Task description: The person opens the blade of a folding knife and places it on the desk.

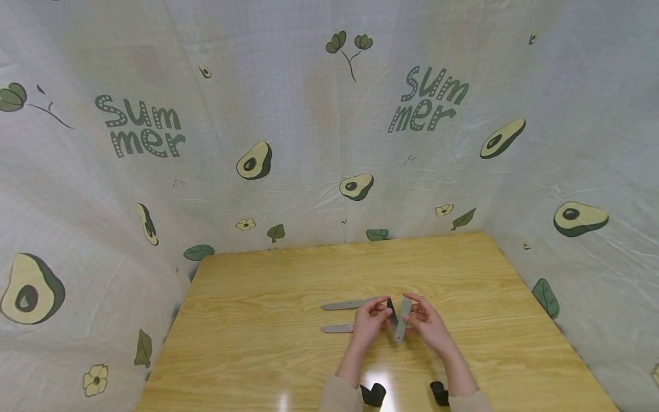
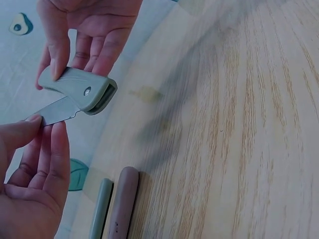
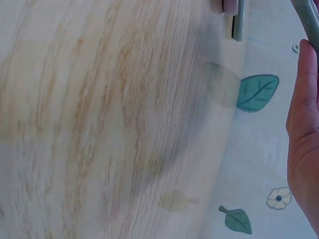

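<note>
A grey-green folding knife (image 1: 403,321) is held above the table, its blade swung part way out of the handle. My left hand (image 1: 367,325) pinches the dark blade (image 2: 61,110) near its tip between thumb and fingers. The handle (image 2: 75,82) is gripped by my right hand (image 1: 431,331), thumb on one side and fingers behind. At the edge of the right wrist view, only part of the right hand and the handle shows. Two more knives lie opened out on the table: a green-handled knife (image 1: 340,305) farther off and a pink-handled knife (image 1: 337,328) nearer, partly behind my left hand.
The wooden table (image 1: 247,320) is bordered by a pale cloth (image 1: 304,114) printed with avocados, leaves and "summer" at the back and both sides. Black devices (image 1: 374,395) sit at the wrists, beside beige sleeves (image 1: 342,395).
</note>
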`<act>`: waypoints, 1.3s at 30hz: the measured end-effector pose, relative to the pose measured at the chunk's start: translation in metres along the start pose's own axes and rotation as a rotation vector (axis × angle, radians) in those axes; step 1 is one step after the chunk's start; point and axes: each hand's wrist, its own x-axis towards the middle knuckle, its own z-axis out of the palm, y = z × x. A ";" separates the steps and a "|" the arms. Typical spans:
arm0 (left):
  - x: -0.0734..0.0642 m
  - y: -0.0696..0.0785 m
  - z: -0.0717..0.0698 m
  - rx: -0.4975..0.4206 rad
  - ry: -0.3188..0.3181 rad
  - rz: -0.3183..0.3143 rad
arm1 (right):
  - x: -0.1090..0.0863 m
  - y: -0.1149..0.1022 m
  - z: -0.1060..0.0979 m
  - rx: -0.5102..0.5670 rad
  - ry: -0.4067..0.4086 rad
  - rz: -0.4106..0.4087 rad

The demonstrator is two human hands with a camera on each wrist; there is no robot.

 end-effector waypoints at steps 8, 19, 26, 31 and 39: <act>0.000 0.003 -0.007 -0.023 0.041 0.017 | -0.001 0.003 -0.001 0.096 0.028 -0.040; 0.003 0.006 -0.016 -0.083 0.129 0.054 | -0.002 0.003 -0.001 0.203 0.065 -0.043; 0.002 0.009 -0.021 -0.124 0.155 0.041 | -0.003 0.002 0.002 0.288 0.087 -0.067; -0.001 0.015 -0.024 -0.163 0.173 0.050 | -0.006 0.000 0.004 0.325 0.108 -0.076; -0.006 0.021 -0.029 -0.286 0.205 0.054 | -0.007 -0.001 0.011 0.471 0.168 -0.068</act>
